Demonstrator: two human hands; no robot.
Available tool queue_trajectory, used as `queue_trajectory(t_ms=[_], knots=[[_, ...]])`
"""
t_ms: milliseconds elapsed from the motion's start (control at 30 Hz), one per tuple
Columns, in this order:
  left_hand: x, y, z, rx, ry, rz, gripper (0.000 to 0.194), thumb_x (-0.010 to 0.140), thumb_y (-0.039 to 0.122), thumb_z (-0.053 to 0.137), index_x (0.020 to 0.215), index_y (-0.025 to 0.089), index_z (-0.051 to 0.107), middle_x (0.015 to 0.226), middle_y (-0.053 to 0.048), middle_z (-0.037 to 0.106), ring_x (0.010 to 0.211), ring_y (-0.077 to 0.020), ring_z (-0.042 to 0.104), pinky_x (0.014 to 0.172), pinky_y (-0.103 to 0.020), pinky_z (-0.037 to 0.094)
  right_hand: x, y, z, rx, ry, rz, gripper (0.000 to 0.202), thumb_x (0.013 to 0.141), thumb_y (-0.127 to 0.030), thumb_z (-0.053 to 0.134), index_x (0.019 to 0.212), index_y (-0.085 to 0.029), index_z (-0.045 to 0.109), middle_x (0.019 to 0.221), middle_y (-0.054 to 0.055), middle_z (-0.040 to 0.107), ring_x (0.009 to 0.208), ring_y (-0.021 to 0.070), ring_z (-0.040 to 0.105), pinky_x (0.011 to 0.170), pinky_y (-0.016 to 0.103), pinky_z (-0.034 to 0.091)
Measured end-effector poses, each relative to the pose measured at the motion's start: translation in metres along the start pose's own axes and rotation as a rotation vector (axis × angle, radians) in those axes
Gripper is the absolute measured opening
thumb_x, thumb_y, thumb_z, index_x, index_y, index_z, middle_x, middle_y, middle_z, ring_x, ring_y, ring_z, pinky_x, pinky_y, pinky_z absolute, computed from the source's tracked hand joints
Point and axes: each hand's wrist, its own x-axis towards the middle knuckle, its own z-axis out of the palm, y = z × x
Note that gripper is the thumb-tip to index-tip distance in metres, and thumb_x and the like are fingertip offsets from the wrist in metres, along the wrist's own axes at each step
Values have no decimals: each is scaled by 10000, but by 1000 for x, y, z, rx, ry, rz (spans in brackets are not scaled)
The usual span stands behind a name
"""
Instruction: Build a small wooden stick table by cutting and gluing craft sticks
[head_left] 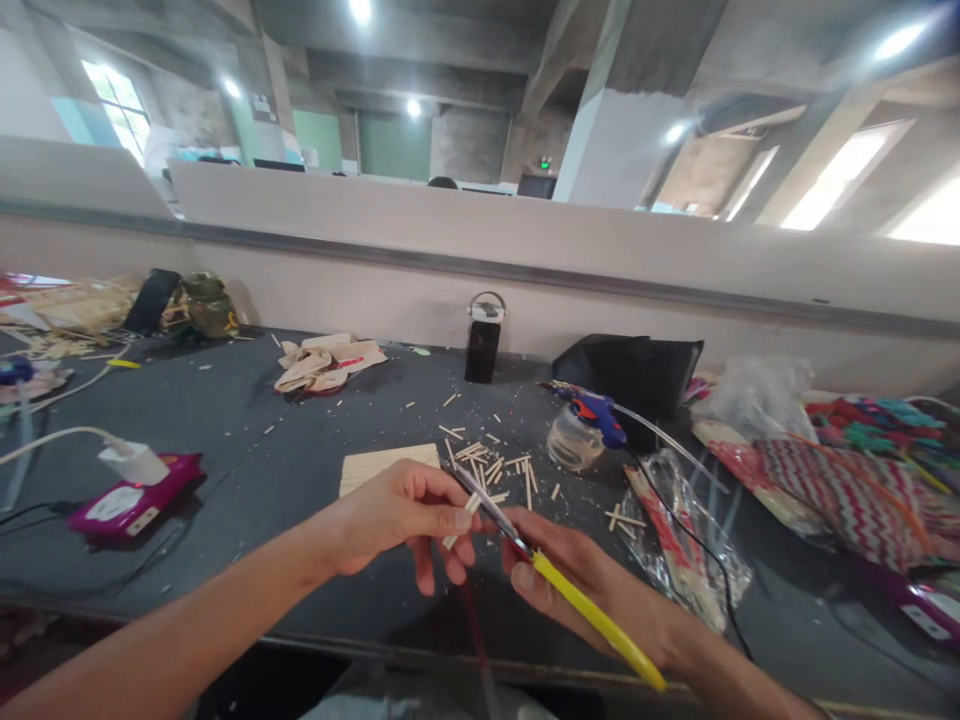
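My left hand (420, 510) is closed, pinching a short thin wooden stick (472, 503) between thumb and fingertips. My right hand (562, 560) grips scissors (592, 610) with a yellow handle, seen nearly edge-on. Their metal blades point up and left and pass by the stick at the left fingertips; whether they touch it cannot be made out. Just behind the left hand lies a flat mat of wooden sticks (386, 465) set side by side. Short cut stick pieces (480, 463) are scattered on the dark table beyond both hands.
A blue glue gun (600, 415) rests on a glass jar (574, 445), its cord trailing right. Plastic packets (686, 545) lie beside my right arm. A purple power strip (135, 495) with a white plug is at left. Farther back are crumpled cloth (330, 362) and a dark phone (481, 350).
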Motion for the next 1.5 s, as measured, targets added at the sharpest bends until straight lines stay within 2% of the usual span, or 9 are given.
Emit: queue_trajectory(t_ms=[233,467,633,767,900,1133,1300,1400,1500], knots=[[5,-3,-1,13,-11,-6,177,784,327,703,833,158,716,686,-53,688,548,-143,652,427,-189,524,-3,4,-2,-4,-10,27,351,964,-476,390,1131,-206,541,865,-1,509,719,126,438,674,235,426],[12,-4,0,13,-34,-20,242,777,354,707,911,154,728,698,-63,697,548,-145,646,478,-225,539,-8,10,-4,43,-4,49,314,967,-447,411,1139,-208,520,883,3,504,740,121,430,645,222,408],[17,-8,2,9,-38,-30,270,771,360,715,943,152,731,685,-56,691,546,-140,642,490,-228,535,-9,11,-5,-11,7,89,233,964,-379,444,1120,-226,523,805,-33,456,673,110,377,623,224,387],[22,-10,3,-3,-52,-48,249,769,364,717,903,154,727,668,-48,685,528,-131,633,448,-198,493,-10,11,-4,-88,49,53,180,956,-249,451,1105,-237,553,862,-28,525,722,114,447,688,226,409],[29,-12,5,11,-65,-67,235,771,360,713,865,145,712,644,-28,662,502,-110,606,434,-185,492,-10,9,-5,-136,86,25,262,930,-126,432,1121,-231,578,917,-19,578,793,114,525,754,216,428],[38,-19,13,56,-67,-96,217,786,346,684,829,133,694,622,-8,637,478,-83,563,410,-161,477,-16,9,-7,-144,97,7,444,834,28,413,1147,-233,590,954,-23,627,814,114,559,790,207,440],[39,-18,19,75,-56,-53,192,800,334,666,779,144,687,636,2,622,498,-73,547,412,-150,459,-19,4,-6,-101,169,3,529,771,88,398,1136,-237,600,1005,-19,641,886,125,588,866,231,450],[38,-17,19,68,-61,-38,222,801,343,667,712,140,667,637,-1,614,512,-77,550,419,-156,460,-19,3,-8,-97,152,-29,585,735,101,412,1176,-234,600,1104,0,647,1004,157,594,959,282,432],[38,-18,17,61,-78,-43,199,804,339,671,768,144,685,650,-1,619,528,-83,558,423,-161,462,-19,3,-11,-81,122,-36,649,698,118,402,1204,-238,597,1153,1,650,1046,167,601,971,294,438]])
